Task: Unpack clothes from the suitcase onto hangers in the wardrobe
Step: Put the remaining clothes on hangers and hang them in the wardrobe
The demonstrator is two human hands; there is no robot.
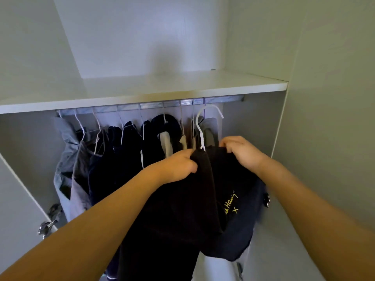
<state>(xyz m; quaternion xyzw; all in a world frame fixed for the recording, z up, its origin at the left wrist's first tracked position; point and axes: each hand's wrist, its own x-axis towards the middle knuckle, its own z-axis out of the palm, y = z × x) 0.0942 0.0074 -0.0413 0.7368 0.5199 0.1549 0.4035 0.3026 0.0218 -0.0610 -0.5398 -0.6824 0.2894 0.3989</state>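
Two bare forearms enter from the lower corners of the frame and meet at centre, their elbows cut off by the lower edge. The left hand point(178, 165) has its grip closed on a bunched fold of a black garment point(182, 216) at centre frame; the fingertips are buried in the cloth. The right hand point(241, 151), just right of centre, curls its grip over the top edge of the same garment, fingers hidden behind the fabric. The garment hangs down between the arms, and its hem runs out of the bottom of the frame. Yellow handwritten lettering point(231, 201) shows on its right side, only partly readable because folds cover the start.

A white hanger point(200, 130) rises from the garment between the hands; its hook point(211, 110) sits by the rail point(154, 104), but whether it rests on it is hard to tell.

Behind, in the left and middle of the frame, dark and grey hung clothes point(113, 159) crowd the rail, overlapping so single pieces cannot be separated. Above runs the white shelf point(142, 92) of the wardrobe. Metal door hinges point(50, 220) show at lower left
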